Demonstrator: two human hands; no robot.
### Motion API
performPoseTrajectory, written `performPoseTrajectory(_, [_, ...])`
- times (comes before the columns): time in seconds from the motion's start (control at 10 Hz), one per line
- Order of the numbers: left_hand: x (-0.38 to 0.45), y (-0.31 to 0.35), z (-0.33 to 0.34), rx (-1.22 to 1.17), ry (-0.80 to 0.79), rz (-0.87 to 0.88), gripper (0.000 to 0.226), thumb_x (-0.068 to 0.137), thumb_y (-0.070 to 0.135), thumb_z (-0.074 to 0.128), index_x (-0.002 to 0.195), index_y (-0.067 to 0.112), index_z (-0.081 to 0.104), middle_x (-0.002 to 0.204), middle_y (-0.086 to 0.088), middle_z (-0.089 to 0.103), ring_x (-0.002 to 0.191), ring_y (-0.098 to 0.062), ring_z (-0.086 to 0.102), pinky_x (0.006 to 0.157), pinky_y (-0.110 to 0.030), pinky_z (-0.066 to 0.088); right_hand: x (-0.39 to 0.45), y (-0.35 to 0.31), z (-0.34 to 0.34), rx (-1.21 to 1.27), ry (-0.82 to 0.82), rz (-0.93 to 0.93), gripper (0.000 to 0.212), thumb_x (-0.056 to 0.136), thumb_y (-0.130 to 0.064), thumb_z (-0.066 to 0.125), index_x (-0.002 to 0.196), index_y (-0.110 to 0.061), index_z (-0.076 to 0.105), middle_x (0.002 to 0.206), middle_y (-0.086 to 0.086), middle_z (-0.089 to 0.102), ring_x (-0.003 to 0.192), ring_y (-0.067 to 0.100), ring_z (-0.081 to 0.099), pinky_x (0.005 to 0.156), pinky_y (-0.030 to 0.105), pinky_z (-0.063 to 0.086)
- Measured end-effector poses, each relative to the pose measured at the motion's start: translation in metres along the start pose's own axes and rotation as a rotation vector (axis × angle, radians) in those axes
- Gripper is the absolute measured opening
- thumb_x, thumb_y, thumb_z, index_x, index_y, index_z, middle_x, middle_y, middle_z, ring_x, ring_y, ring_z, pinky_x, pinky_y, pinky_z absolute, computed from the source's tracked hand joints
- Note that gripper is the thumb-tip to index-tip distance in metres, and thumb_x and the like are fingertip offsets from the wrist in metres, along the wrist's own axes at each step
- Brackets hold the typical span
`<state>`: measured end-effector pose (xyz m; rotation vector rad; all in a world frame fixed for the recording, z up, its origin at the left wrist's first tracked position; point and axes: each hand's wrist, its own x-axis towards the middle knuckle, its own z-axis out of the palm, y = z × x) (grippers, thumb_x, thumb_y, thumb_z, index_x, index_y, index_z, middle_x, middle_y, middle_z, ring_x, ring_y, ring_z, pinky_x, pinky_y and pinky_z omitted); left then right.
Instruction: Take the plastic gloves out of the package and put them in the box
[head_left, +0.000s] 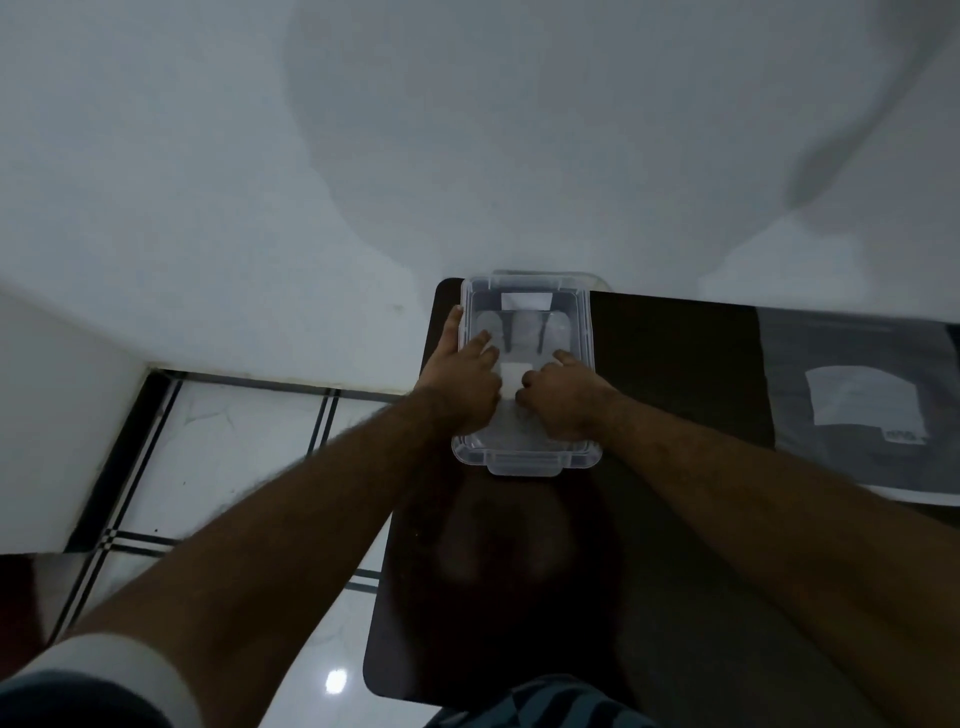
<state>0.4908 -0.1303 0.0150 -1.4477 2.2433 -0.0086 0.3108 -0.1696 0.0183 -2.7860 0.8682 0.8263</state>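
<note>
A clear plastic box (586, 332) stands on the dark table (675, 364), against the white wall. Thin translucent plastic gloves (524, 332) lie flat inside it, finger shapes pointing away from me. My left hand (465, 387) and my right hand (558, 397) are both down in the box, side by side, with a white folded part of the gloves (511, 382) between them. My left thumb rests on the box's left rim. Fingers of both hands press on the gloves; a firm grip cannot be made out. The clear package (862, 400) lies flat at the table's right.
The package carries a white label (865, 397). White tiled floor (234, 457) with dark lines lies to the left of the table. The wall rises right behind the box. The table's near part is dark and bare.
</note>
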Motion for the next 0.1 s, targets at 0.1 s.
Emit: performPoseTrajectory(0.1, [-0.0137,-0.0054,-0.0105,-0.028,0.107,-0.067,0.044,0.108,0.043,0.04,0.128,0.025,0.074,0.168,-0.012,0.043,0.163,-0.033,0.021,0.122,-0.075,-0.015,-0.0066,0.0062,-0.0027,-0.035,0.065,0.012,0.04,0.098,-0.023,0.061,0.137,-0.021,0.063,0.131,0.008,0.065,0.13,0.031,0.057,0.128,0.059,0.021])
